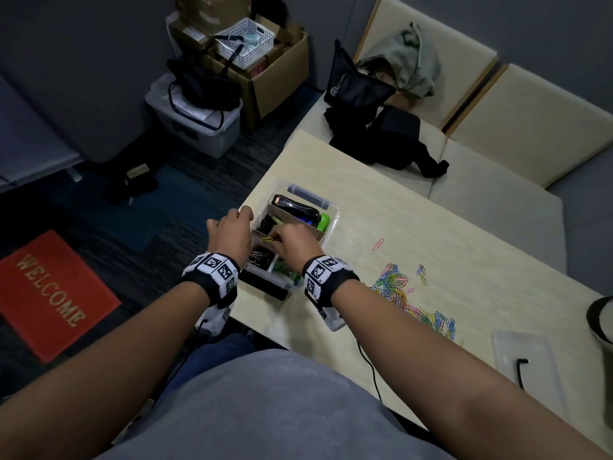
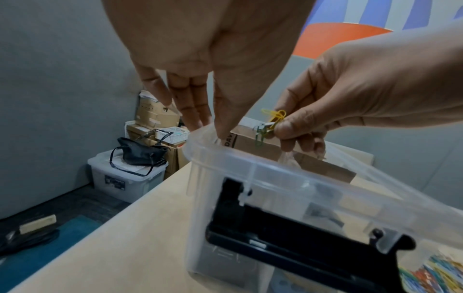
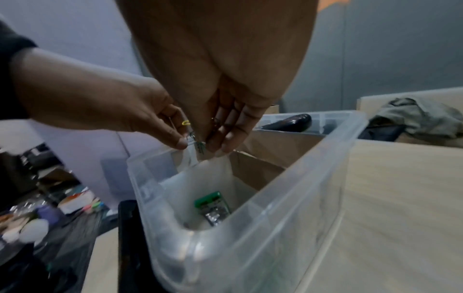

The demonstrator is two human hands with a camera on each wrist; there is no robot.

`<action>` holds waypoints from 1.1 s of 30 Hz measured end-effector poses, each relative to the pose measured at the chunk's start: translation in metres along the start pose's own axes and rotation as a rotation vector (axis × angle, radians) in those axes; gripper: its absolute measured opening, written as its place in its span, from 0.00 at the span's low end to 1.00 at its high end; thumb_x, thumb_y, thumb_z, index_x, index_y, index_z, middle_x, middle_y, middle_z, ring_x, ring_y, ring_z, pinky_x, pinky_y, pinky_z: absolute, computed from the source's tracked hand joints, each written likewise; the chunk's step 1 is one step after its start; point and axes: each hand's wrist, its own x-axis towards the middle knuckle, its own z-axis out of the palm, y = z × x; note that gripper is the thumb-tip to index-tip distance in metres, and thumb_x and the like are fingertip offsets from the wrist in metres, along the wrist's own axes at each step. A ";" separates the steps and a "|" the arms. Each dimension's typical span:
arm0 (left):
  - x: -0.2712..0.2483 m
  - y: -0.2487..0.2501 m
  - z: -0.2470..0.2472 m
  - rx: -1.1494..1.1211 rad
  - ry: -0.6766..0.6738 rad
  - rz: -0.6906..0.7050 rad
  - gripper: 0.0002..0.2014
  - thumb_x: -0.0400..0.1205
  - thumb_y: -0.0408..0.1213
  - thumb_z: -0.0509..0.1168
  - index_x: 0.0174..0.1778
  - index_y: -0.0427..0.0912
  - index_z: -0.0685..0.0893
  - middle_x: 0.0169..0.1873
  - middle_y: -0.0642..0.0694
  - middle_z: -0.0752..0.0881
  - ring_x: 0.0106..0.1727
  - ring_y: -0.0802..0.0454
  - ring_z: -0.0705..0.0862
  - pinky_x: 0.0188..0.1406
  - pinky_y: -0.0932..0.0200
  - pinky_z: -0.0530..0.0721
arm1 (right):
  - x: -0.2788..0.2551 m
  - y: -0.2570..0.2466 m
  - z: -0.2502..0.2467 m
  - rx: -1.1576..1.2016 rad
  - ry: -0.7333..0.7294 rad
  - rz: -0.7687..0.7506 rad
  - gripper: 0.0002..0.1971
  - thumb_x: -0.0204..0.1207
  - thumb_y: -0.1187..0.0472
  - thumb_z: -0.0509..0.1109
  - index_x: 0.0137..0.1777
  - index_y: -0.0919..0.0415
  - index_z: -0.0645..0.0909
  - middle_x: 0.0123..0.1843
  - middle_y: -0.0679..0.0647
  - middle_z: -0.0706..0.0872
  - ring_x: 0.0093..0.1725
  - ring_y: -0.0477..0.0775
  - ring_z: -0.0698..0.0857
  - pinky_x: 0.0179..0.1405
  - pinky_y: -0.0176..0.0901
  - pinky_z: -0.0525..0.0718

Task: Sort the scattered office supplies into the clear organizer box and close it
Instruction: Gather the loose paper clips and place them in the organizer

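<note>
Right hand [image 1: 293, 242] is hovering over the clear organizer box [image 1: 333, 217], and I am seeing its thumb and fingers pinching a small bunch of paper clips [image 2: 271, 119], yellow and green ones, just above the box's middle section. Left hand [image 1: 232, 232] is resting at the box's left rim with its fingers [image 2: 190, 103] straight and together, the tips touching the clear wall; it is gripping nothing that I can make out.

The box is sitting open near the left edge of the pale wooden surface [image 1: 431, 227]. Cardboard dividers [image 3: 275, 146] are splitting it into sections. A black stapler [image 1: 295, 205] is lying in the far section, and a green-edged packet [image 3: 213, 208] is lying at the bottom of a near one. A black latch [image 2: 300, 243] is hanging on the box's near end.

To the right of the box, a loose pile of coloured paper clips [image 1: 408, 300] is lying on the surface, with a single pink clip [image 1: 378, 244] lying apart from it. The clear lid [image 1: 527, 363] is lying flat near my right forearm.
</note>
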 end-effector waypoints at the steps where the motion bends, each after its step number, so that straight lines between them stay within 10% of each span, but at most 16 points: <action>1: 0.000 0.000 0.000 -0.009 -0.002 -0.006 0.15 0.79 0.30 0.67 0.60 0.46 0.74 0.54 0.43 0.81 0.48 0.42 0.83 0.54 0.45 0.68 | 0.001 -0.005 -0.001 -0.061 -0.031 -0.013 0.06 0.80 0.65 0.68 0.52 0.62 0.86 0.49 0.62 0.89 0.52 0.64 0.87 0.46 0.51 0.84; 11: 0.000 0.002 0.003 -0.019 0.003 -0.030 0.14 0.78 0.28 0.67 0.56 0.45 0.75 0.51 0.43 0.81 0.43 0.42 0.81 0.53 0.46 0.68 | 0.006 -0.030 0.004 -0.392 -0.213 -0.034 0.11 0.76 0.74 0.63 0.53 0.67 0.85 0.51 0.65 0.89 0.52 0.66 0.88 0.40 0.49 0.78; 21: -0.002 0.022 -0.001 0.014 0.002 -0.054 0.21 0.74 0.27 0.68 0.61 0.44 0.75 0.57 0.39 0.78 0.58 0.39 0.77 0.58 0.44 0.69 | -0.017 0.017 -0.006 0.138 0.044 -0.080 0.11 0.81 0.61 0.69 0.62 0.55 0.85 0.59 0.52 0.89 0.55 0.52 0.87 0.56 0.48 0.86; 33: -0.010 0.153 0.003 -0.177 -0.038 0.410 0.19 0.78 0.31 0.67 0.66 0.41 0.78 0.59 0.38 0.77 0.57 0.37 0.79 0.54 0.44 0.79 | -0.098 0.136 -0.019 0.158 0.359 0.302 0.09 0.82 0.61 0.63 0.57 0.55 0.84 0.53 0.53 0.85 0.51 0.54 0.84 0.49 0.50 0.84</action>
